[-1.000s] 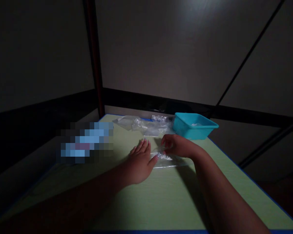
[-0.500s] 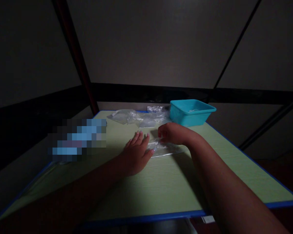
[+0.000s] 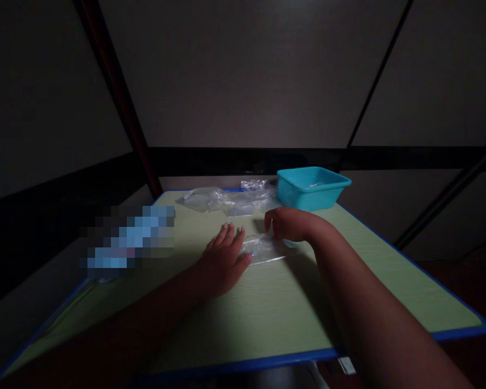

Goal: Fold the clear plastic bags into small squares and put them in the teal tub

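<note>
A clear plastic bag (image 3: 267, 249) lies flat on the pale green table (image 3: 259, 319). My left hand (image 3: 225, 259) rests with fingers spread at the bag's left end, its thumb on the plastic. Over the bag's right part, my right hand (image 3: 291, 223) is bent down with its fingers curled. Its fingertips are at the bag's upper edge, partly hidden, and whether they pinch the plastic is too dark to make out.
Behind the hands lie several crumpled clear bags (image 3: 238, 201). A turquoise basket (image 3: 310, 195) stands at the back right with something clear inside. A blurred-out blue object (image 3: 140, 232) is at the left edge. The table has a blue rim.
The view has shifted slightly. My right hand has moved a little to the right over the bag, and the bag looks flatter. My left hand has stayed in place on it.
</note>
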Available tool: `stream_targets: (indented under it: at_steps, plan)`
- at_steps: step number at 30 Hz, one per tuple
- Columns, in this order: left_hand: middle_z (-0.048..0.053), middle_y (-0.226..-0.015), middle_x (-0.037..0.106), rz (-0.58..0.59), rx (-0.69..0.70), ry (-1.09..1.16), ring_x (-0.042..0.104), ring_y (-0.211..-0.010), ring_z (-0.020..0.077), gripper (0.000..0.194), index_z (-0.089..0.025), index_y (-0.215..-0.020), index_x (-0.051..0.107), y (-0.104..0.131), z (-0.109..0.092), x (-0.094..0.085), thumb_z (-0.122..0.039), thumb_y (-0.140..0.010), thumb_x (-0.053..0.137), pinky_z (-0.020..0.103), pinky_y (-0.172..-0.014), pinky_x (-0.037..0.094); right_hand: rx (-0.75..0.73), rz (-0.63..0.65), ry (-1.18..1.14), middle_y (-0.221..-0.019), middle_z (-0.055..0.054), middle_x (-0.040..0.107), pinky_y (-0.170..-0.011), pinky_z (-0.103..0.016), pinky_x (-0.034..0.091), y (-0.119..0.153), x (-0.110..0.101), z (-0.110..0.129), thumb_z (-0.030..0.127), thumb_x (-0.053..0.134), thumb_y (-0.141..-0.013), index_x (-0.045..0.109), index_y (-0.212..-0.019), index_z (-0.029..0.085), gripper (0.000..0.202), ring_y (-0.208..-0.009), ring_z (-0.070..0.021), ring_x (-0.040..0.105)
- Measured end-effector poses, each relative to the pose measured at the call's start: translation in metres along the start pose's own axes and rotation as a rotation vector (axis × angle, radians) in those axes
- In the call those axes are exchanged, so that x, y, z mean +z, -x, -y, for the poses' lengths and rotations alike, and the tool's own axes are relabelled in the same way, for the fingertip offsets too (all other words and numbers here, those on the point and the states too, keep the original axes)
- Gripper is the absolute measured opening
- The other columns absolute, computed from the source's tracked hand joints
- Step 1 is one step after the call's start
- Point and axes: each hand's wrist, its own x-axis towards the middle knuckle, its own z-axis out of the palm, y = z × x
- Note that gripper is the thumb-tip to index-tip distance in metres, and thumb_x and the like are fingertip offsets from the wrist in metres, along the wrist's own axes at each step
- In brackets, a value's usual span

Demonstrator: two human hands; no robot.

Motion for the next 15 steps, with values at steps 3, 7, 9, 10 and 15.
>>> stream_targets:
  at_steps: [3,7,9,10,15]
  plan:
    - [0.018,-0.146,0.014,-0.007,0.021,0.009,0.006,-0.134,0.0302,0.062,-0.012,-0.140,0.022,0.0004,0.0010,0.0000,-0.048,-0.090,0.030,0.046,-0.106,0.019,-0.030,-0.047,-0.052,-0.077,-0.003,0.067,-0.055,-0.020,0.036,-0.0004,-0.0017,-0.0004,0.009,0.062,-0.066,0.066,-0.091,0.018,0.026,-0.066,-0.0141,0.058]
    - [0.017,-0.146,0.016,-0.020,0.033,0.011,0.007,-0.134,0.0298,0.061,-0.012,-0.139,0.023,0.0017,0.0005,-0.0016,-0.047,-0.089,0.032,0.047,-0.106,0.020,-0.059,-0.012,-0.122,-0.072,-0.004,0.067,-0.053,-0.020,0.036,-0.0029,-0.0003,0.0010,0.019,0.055,-0.077,0.066,-0.090,0.016,0.018,-0.060,-0.0131,0.057]
    - [0.018,-0.145,0.017,-0.018,0.029,0.002,0.008,-0.134,0.0295,0.061,-0.012,-0.139,0.024,0.0020,-0.0004,-0.0024,-0.046,-0.089,0.033,0.046,-0.106,0.021,-0.084,0.000,-0.095,-0.075,-0.005,0.068,-0.053,-0.021,0.037,-0.0041,0.0014,0.0008,0.028,0.060,-0.074,0.067,-0.089,0.015,0.020,-0.063,-0.0146,0.057]
    - [0.018,-0.145,0.017,-0.018,0.028,-0.002,0.007,-0.134,0.0295,0.061,-0.011,-0.139,0.024,0.0021,-0.0008,-0.0027,-0.046,-0.089,0.033,0.046,-0.106,0.021,-0.089,0.003,-0.074,-0.076,-0.006,0.068,-0.053,-0.021,0.037,-0.0048,0.0024,0.0006,0.029,0.064,-0.071,0.067,-0.088,0.015,0.022,-0.065,-0.0154,0.057]
    - [0.016,-0.146,0.016,-0.031,0.028,0.004,0.006,-0.134,0.0285,0.062,-0.013,-0.140,0.023,0.0022,-0.0007,-0.0022,-0.048,-0.089,0.031,0.045,-0.106,0.020,-0.061,0.000,-0.018,-0.075,-0.006,0.068,-0.054,-0.021,0.036,-0.0064,0.0045,0.0019,0.018,0.063,-0.068,0.070,-0.078,0.015,0.012,-0.065,-0.0152,0.057]
